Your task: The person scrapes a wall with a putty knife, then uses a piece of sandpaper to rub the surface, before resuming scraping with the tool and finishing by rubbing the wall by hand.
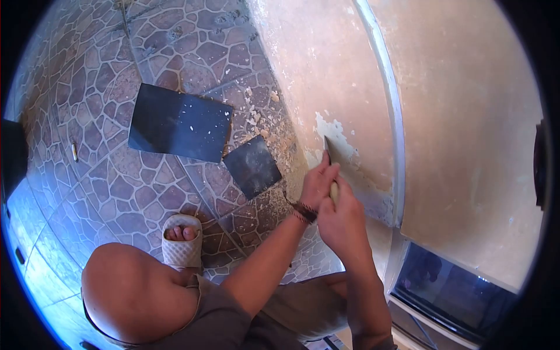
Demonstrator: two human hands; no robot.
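My right hand (pixel 343 214) is wrapped round the pale handle (pixel 334 192) of a scraper. The scraper's thin dark blade (pixel 326 142) touches the wall (pixel 344 70) at a patch of peeled paint (pixel 337 132). My left hand (pixel 318 182), with a braided band at its wrist, is closed beside the blade's base, its fingers pressed against the tool just ahead of my right hand. Paint flakes (pixel 284 143) lie scattered on the floor along the foot of the wall.
Two dark flat sheets (pixel 181 125) (pixel 252 167) lie on the stone-patterned floor (pixel 111 192), left of my hands. A sandalled foot (pixel 182 239) stands below them. A raised strip (pixel 391 87) runs down the wall. At lower right is a dark glass pane (pixel 449 291).
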